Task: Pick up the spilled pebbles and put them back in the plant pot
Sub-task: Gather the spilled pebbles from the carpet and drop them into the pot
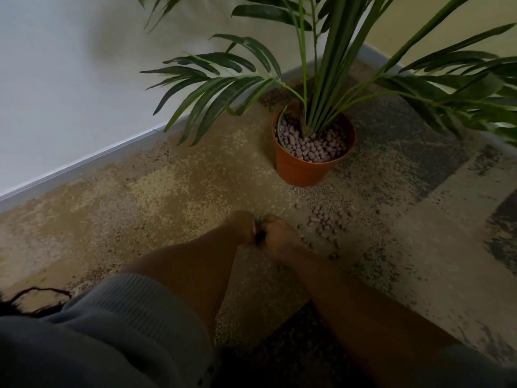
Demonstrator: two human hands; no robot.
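Head view only. Pebbles (pixel 326 224) lie loose on carpet (pixel 167 191), scattered just in front of plant pot (pixel 300 170), slightly to its right; a few strays trail down toward right wrist. More pebbles of the same kind fill the pot around the palm stems (pixel 321 88).

Left hand (pixel 241 226) and right hand (pixel 279 233) pressed together, knuckles meeting, low over carpet just left of the spill. Fingers curl away from camera on both; a dark bit and a hint of green show in the gap between them. Can't tell what either holds, or whether anything is gripped at all. Pushed-up grey sleeve (pixel 134 312) on left forearm.

Handling, as judgement: small rounded pellets, look like clay, so probably light, hard, rough enough not to slip. Likely to roll and snag in carpet pile. Not fragile. Pinching singles works for strays; main cluster better raked into a cupped palm, other hand acting as a wall. Pot close, short carry. Fronds overhang the rim, so drop from the near side, low, to avoid bounce-out.
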